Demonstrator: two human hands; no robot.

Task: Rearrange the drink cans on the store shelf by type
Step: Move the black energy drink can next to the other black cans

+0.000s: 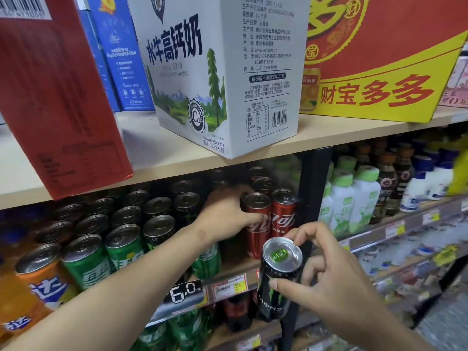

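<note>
1. I am facing a store shelf [177, 158] of pale wood-look board with a black upright post [307, 198] just right of my hands; the drink cans stand on the level below the top board.
2. My left hand [228, 216] reaches in under the board and is closed around a red Coca-Cola can [255, 224] standing on the shelf; a second red Coca-Cola can [283, 214] stands touching it on the far side from my palm.
3. My right hand [326, 274] grips a black Monster can [276, 279], held tilted in the air in front of the shelf edge, below my left hand. Its pull tab is green, and "MONS" reads down its side.
4. To the left of my left forearm stand green Sprite cans [121, 249], and beyond them an orange Fanta can [33, 282]. Dark-topped cans [157, 206] fill the rows behind them.
5. Between my forearms, a black price tag [183, 293] on the shelf edge reads "6.0".
6. Above my hands sits a white milk carton box [222, 72] printed "水牛高钙奶" and "250mL×12". Right of it is a red and yellow box [379, 59] reading "财宝多多"; left of it a red box [58, 97] and blue boxes [119, 54].
7. Past the post, right of my right hand, stand white bottles with green caps [352, 198] and dark bottles [390, 183].
</note>
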